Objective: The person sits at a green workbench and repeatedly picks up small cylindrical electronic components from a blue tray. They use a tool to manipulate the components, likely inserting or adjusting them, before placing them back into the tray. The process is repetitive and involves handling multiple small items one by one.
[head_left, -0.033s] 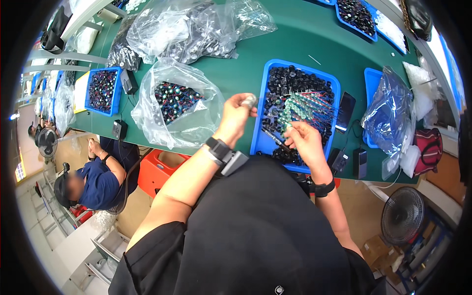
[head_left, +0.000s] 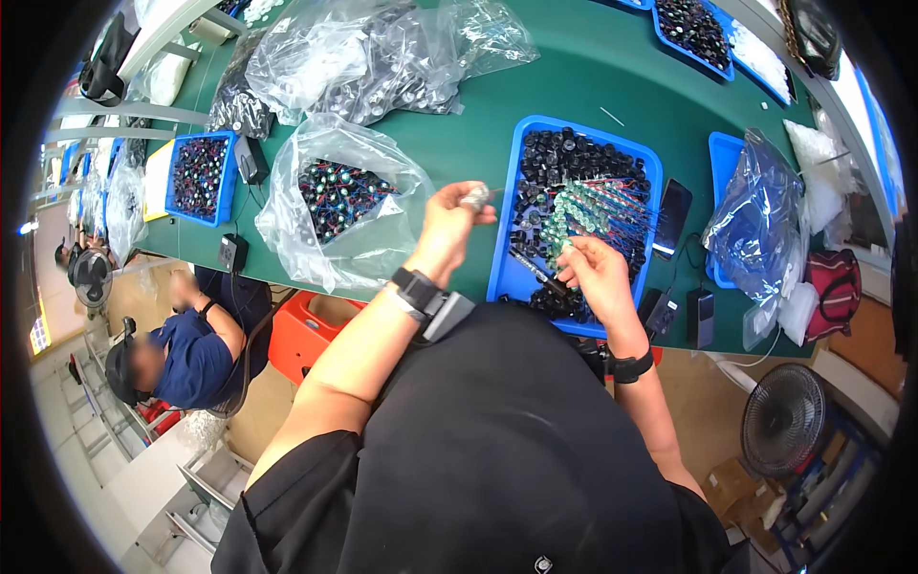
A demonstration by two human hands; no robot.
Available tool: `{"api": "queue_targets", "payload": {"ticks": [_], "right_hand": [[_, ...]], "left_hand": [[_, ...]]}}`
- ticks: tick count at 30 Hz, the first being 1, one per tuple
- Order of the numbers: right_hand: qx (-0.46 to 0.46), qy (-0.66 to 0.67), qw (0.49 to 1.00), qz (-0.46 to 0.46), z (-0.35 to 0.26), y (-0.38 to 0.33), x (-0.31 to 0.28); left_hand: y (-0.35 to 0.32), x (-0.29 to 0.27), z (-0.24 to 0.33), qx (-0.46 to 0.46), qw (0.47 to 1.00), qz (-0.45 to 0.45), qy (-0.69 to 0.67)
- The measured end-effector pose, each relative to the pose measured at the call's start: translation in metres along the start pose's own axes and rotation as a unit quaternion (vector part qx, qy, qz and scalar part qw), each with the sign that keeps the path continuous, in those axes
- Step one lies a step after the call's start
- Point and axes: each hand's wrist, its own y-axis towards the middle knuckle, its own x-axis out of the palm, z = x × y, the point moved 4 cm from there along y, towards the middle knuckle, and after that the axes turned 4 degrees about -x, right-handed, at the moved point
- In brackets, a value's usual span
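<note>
My left hand (head_left: 448, 222) is above the table, between the clear bag and the blue tray. Its thumb and fingers close on a small round silvery-white piece (head_left: 475, 197), and a thin reddish wire sticks out beside it. Over the near right part of the blue tray (head_left: 513, 170), my right hand (head_left: 597, 275) pinches a small pale green piece (head_left: 566, 245). Black round caps (head_left: 564, 153) fill much of the tray. On them lies a row of green-ended pieces (head_left: 585, 206) with red and blue wires. A dark pen-like tool (head_left: 532, 268) lies near my right fingers.
At left an opened clear bag (head_left: 296, 225) holds wired pieces (head_left: 346, 196). Larger filled bags (head_left: 354, 67) lie behind. A phone (head_left: 672, 216) and small black boxes (head_left: 658, 312) sit right of the tray. A person in dark blue (head_left: 196, 349) sits at far left; a fan (head_left: 784, 416) stands at right.
My left hand has shifted slightly left with the silvery-white piece, and the wire shows more. My right hand has moved a little to the right.
</note>
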Motion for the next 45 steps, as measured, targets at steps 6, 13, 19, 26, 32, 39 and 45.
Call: {"api": "queue_targets", "payload": {"ticks": [6,13,19,26,32,39,45], "right_hand": [[0.004,-0.018,1.000,0.019,0.014,0.003,-0.014],[0.001,-0.016,1.000,-0.002,0.015,0.001,0.000],[0.015,0.015,1.000,-0.006,0.024,0.003,-0.002],[-0.003,-0.043,0.997,-0.069,0.023,0.003,0.005],[-0.019,-0.062,0.997,-0.045,0.019,-0.004,0.004],[-0.010,-0.007,0.999,-0.035,0.023,-0.002,0.002],[-0.042,0.091,0.994,-0.045,0.010,0.006,-0.004]], "left_hand": [[-0.005,-0.054,0.039,0.071,0.997,-0.018,-0.015],[0.000,-0.155,0.058,0.236,0.924,0.265,0.146],[0.004,-0.122,0.074,0.433,0.639,0.321,0.548],[0.004,0.045,-0.024,0.355,0.712,-0.141,0.590],[0.029,0.063,-0.070,0.357,0.658,-0.106,0.655],[0.026,0.053,-0.059,0.273,0.808,-0.116,0.510],[0.006,0.052,-0.029,0.018,0.950,-0.222,0.220]]}}
